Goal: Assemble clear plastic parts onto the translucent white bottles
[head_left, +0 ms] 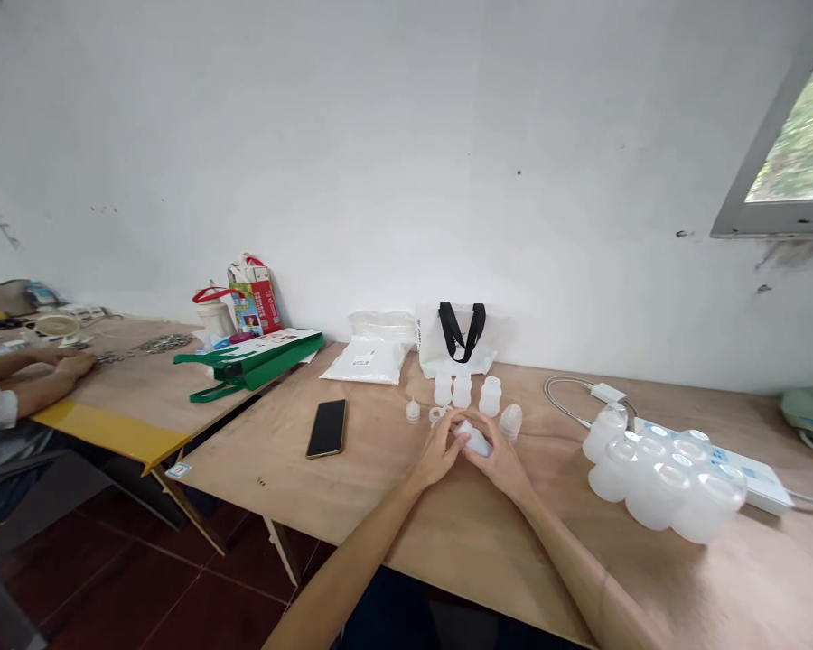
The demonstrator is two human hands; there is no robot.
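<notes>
Near the middle of the wooden table, my left hand (439, 454) and my right hand (503, 462) are both closed around a small whitish translucent plastic bottle (475, 440). It lies tilted between them, and my fingers hide part of it. Just beyond my hands stand small translucent bottles (462, 391); another bottle (490, 396) is to their right. A ribbed clear cap (510, 421) sits close to my right hand. On the left are a bottle nipple (413, 411) and a pale ring (437, 414), the ring partly covered by my left hand.
A black phone (326, 429) lies at left. Several larger translucent containers (664, 478) cluster at right, before a power strip (752, 478). A white packet (366, 360) and a bag with black handles (434, 348) stand by the wall. A co-worker's hands (68, 370) rest on the neighbouring table.
</notes>
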